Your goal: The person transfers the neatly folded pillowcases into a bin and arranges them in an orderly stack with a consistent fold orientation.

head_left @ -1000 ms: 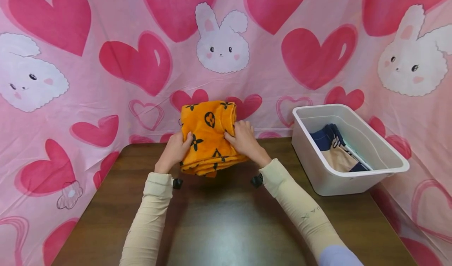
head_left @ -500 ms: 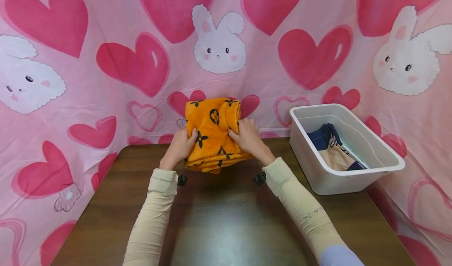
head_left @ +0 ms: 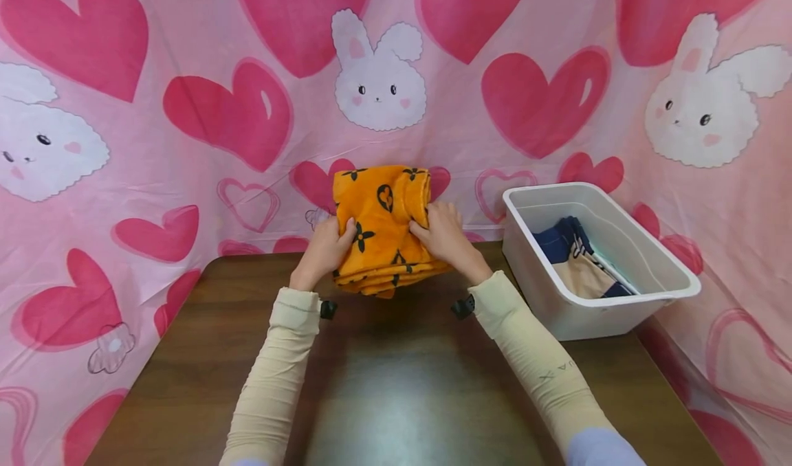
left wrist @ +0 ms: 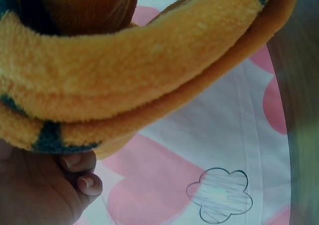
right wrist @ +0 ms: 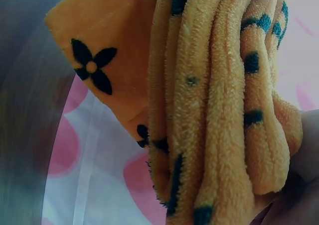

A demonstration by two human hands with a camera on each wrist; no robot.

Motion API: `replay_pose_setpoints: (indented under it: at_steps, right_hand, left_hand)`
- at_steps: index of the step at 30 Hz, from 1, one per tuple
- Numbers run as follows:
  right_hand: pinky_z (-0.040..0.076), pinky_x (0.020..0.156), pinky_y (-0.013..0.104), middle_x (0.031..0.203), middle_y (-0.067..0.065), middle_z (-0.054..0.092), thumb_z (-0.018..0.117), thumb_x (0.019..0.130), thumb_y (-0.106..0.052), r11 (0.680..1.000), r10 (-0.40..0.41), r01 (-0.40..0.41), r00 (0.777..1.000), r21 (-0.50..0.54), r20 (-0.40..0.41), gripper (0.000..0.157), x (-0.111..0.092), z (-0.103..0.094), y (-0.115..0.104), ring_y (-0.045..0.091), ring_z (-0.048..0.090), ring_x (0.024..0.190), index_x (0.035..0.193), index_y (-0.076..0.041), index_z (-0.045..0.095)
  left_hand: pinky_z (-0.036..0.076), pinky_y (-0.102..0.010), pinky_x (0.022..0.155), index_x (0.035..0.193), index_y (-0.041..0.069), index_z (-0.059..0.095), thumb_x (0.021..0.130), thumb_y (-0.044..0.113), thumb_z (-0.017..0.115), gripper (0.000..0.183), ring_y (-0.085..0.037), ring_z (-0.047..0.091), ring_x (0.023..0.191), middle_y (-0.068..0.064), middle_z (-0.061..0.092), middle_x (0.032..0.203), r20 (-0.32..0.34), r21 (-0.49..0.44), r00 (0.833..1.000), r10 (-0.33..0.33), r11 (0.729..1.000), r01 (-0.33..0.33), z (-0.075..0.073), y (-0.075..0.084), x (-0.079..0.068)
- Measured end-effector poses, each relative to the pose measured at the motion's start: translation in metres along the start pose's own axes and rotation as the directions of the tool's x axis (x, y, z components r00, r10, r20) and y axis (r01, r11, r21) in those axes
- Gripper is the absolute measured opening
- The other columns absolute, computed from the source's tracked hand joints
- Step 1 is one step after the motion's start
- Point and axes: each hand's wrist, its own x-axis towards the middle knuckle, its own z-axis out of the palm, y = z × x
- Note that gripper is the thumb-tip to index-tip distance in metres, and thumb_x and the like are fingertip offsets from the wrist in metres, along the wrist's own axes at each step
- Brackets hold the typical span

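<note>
A folded orange plush cloth (head_left: 386, 225) with dark flower and heart prints is held up above the far part of the table, its face tilted toward the head camera. My left hand (head_left: 328, 246) grips its left side, thumb on the front face. On the right side, my right hand (head_left: 450, 238) holds it with the thumb also in front. Curled fingertips (left wrist: 85, 181) show under the cloth's fold in the left wrist view. Several stacked layers of the cloth (right wrist: 224, 95) fill the right wrist view, where the right hand is mostly hidden at the edge.
A white plastic bin (head_left: 557, 315) stands at the table's right. Folded navy and beige clothing (head_left: 581, 267) lies inside it. The brown wooden table (head_left: 383, 390) reaches back to a pink curtain (head_left: 452, 150) with hearts and rabbits.
Both hands have raised the cloth slightly and shifted it a little to the right. The grip on it looks the same. The head view has turned slightly right.
</note>
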Motion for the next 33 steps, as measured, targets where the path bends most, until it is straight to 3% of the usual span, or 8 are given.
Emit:
replay_pose_setpoints:
  at_steps: [8,17,25,33]
  right_hand:
    - [0.026,0.083,0.046,0.100,0.014,0.053,0.060,0.099,-0.034,1.000,-0.001,0.001,1.000,0.000,-0.009,0.032,-0.002,-0.011,0.007,0.035,0.039,0.095,0.110,-0.005,0.057]
    - [0.027,0.091,0.051,0.110,0.020,0.055,0.059,0.099,-0.036,0.996,0.052,-0.051,0.999,-0.071,0.012,0.042,0.001,-0.026,0.011,0.038,0.039,0.101,0.117,0.002,0.057]
    - [0.031,0.090,0.053,0.112,0.024,0.057,0.060,0.098,-0.037,0.989,0.067,-0.067,0.998,-0.134,-0.004,0.045,0.000,-0.039,0.014,0.041,0.042,0.106,0.113,0.006,0.058]
    - [0.032,0.091,0.056,0.110,0.025,0.056,0.059,0.099,-0.036,0.985,0.071,-0.069,0.997,-0.158,0.008,0.045,-0.004,-0.054,0.019,0.042,0.041,0.108,0.113,0.007,0.058]
  left_hand:
    - [0.042,-0.035,0.062,0.100,0.000,0.052,0.108,0.029,0.042,0.031,-0.026,0.051,0.063,-0.008,0.043,0.071,-0.006,-0.028,0.999,0.044,0.999,-0.044,0.007,0.011,0.008]
    - [0.039,-0.031,0.055,0.090,0.004,0.050,0.108,0.030,0.042,0.032,-0.023,0.047,0.054,-0.007,0.043,0.066,-0.002,-0.043,0.999,0.039,0.998,-0.039,0.014,0.019,0.016]
    - [0.039,-0.031,0.052,0.076,0.005,0.050,0.107,0.030,0.042,0.040,-0.022,0.047,0.052,-0.006,0.044,0.062,-0.022,-0.036,0.998,0.067,0.997,-0.068,0.019,0.029,0.024]
    - [0.042,-0.033,0.056,0.075,0.005,0.051,0.107,0.032,0.042,0.042,-0.024,0.050,0.058,-0.007,0.046,0.066,-0.027,-0.017,0.998,0.061,0.998,-0.061,0.025,0.042,0.030]
